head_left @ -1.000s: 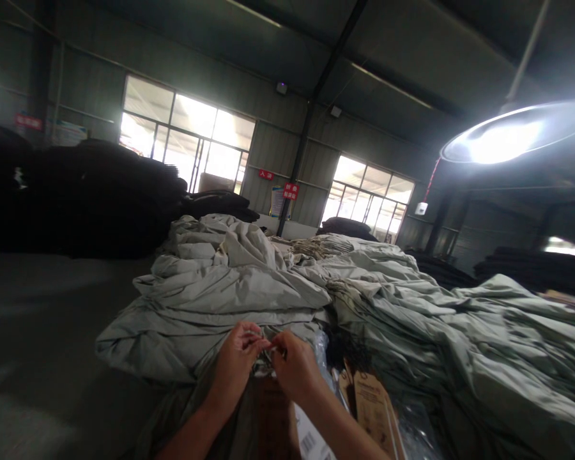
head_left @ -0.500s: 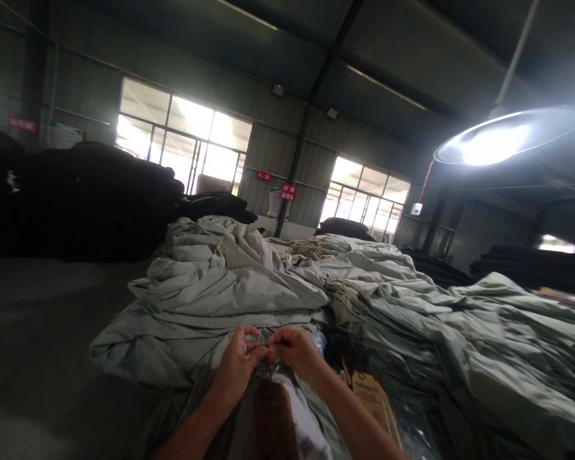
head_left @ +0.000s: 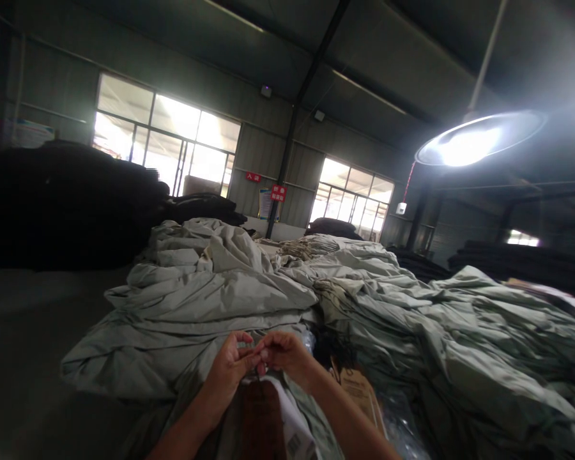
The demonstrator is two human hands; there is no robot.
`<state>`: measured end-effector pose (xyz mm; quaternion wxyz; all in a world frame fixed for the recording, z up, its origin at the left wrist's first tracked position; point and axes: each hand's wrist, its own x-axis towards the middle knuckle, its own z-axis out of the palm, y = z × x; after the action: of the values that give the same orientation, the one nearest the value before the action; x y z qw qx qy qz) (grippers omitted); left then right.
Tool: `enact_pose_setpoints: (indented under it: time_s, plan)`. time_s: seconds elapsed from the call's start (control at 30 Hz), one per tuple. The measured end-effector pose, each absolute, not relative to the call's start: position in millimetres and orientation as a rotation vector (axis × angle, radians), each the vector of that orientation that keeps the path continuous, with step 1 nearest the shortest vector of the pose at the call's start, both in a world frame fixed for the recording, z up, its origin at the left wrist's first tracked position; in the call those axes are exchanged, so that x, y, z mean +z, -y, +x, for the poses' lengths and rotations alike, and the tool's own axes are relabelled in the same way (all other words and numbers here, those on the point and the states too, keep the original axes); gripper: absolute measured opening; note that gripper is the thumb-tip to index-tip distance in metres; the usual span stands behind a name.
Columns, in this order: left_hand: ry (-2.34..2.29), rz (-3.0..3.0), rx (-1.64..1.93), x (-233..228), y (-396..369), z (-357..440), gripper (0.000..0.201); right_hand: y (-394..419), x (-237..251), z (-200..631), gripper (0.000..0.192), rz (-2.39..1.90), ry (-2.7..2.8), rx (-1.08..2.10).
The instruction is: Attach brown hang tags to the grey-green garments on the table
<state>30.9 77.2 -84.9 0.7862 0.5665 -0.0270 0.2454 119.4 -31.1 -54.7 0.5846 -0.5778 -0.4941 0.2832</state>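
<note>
My left hand and my right hand meet fingertip to fingertip low in the view, pinching a thin string at the top of a brown hang tag. A white barcode label hangs beside the tag. Both dangle over a pale grey-green garment lying in front of me. What exactly sits between the fingertips is too small and dark to make out.
A large heap of pale green garments covers the table ahead and to the right. Brown card tags and clear plastic lie right of my hands. Dark fabric stacks stand at left. A bright lamp hangs upper right.
The camera has swung right and slightly up, so the heap sits further left. My hands have stayed together at the tag's string, and the tag now hangs straighter below them.
</note>
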Motion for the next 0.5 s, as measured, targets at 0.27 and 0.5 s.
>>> enact_pose_setpoints:
  time_s: [0.27, 0.5]
  plan:
    - [-0.104, 1.308, 0.763, -81, -76, 24, 0.039, 24, -54, 119, 0.023, -1.613, 1.083, 0.044]
    - [-0.123, 1.306, 0.321, -85, -76, 27, 0.056, 28, -42, 99, 0.013, -1.72, 1.251, -0.19]
